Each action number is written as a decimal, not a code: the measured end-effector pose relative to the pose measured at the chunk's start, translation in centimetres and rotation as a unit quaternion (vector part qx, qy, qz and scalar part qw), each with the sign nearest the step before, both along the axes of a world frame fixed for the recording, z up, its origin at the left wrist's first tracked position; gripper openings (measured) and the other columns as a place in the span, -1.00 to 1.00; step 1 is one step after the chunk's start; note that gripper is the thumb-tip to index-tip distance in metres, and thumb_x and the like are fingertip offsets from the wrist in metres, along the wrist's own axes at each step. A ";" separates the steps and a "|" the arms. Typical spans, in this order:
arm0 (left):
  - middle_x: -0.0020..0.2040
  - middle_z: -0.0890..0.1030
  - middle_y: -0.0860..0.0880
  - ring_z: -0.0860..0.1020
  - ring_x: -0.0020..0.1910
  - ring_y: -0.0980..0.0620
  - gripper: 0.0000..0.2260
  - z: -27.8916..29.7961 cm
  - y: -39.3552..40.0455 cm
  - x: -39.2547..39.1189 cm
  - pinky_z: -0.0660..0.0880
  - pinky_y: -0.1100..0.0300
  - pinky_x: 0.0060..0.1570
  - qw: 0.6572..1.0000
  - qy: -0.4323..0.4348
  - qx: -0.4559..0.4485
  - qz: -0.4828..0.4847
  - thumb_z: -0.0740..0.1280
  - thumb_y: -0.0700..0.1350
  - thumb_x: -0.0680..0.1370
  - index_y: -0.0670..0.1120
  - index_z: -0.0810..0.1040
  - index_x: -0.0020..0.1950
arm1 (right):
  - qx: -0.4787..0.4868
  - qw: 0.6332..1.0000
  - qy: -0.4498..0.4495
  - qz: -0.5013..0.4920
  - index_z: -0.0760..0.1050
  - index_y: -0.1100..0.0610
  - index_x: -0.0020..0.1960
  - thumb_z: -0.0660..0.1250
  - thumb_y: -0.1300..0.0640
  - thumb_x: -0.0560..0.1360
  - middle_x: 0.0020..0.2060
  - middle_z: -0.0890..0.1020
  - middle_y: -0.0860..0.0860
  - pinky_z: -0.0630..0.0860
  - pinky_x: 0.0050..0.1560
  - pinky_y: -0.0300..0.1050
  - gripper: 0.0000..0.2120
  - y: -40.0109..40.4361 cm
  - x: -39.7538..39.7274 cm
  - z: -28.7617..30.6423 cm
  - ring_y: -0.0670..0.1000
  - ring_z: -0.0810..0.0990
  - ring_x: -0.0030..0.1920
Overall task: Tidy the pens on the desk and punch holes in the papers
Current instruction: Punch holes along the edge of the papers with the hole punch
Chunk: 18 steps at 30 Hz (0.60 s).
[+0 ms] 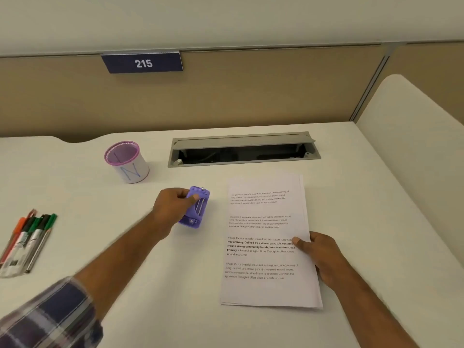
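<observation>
A purple hole punch [197, 208] sits on the white desk, left of a stack of printed papers [266, 237]. My left hand [173, 208] grips the punch from its left side, thumb on top. My right hand [317, 254] holds the right edge of the papers, thumb pressed on the top sheet, fingers hidden under or beside the stack. Several pens and markers [27, 239] lie bunched at the desk's left edge. A white mesh pen cup [128, 160] with a purple rim stands at the back left; what is inside it I cannot tell.
A grey cable hatch [243, 149] is open in the desk behind the papers. A beige partition with a "215" sign [143, 63] closes the back. A white side panel [414, 146] rises along the right.
</observation>
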<state>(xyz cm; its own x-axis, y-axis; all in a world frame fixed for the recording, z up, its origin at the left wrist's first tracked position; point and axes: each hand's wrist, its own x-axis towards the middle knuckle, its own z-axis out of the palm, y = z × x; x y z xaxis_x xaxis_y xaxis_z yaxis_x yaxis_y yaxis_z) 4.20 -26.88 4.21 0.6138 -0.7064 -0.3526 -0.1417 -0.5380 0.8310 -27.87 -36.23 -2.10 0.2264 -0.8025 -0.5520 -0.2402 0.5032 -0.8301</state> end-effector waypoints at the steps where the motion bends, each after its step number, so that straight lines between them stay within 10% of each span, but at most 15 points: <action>1: -0.19 0.60 -0.12 0.50 -0.30 0.00 -0.88 -0.2 1.8 -0.6 0.46 0.26 -0.42 0.999 0.032 -0.016 0.021 0.41 -0.14 0.54 -0.19 0.62 -0.08 | -0.001 1.000 0.002 -0.002 0.61 0.27 0.05 0.43 0.26 0.45 -0.05 0.71 0.16 0.59 0.08 0.21 -0.81 0.1 0.0 0.0 0.20 0.69 -0.04; 7: -0.25 0.63 -0.11 0.53 -0.28 -0.05 -0.89 -2.7 9.7 -4.9 0.51 0.10 -0.20 0.983 0.146 -0.036 0.106 0.39 -0.18 0.55 -0.20 0.66 -0.11 | 0.001 1.000 0.002 0.000 0.60 0.30 0.05 0.44 0.27 0.44 -0.05 0.70 0.20 0.58 0.08 0.25 -0.80 1.6 -0.5 0.3 0.23 0.68 -0.05; 18: -0.35 0.59 -0.02 0.43 -0.52 0.14 -0.89 -5.1 13.5 -10.1 0.41 0.28 -0.44 0.977 0.177 -0.039 0.109 0.38 -0.17 0.57 -0.18 0.67 -0.09 | 0.047 0.998 -0.025 0.026 0.58 0.33 0.07 0.42 0.30 0.44 -0.05 0.70 0.24 0.61 -0.01 0.18 -0.79 5.4 -3.9 1.0 0.27 0.68 -0.05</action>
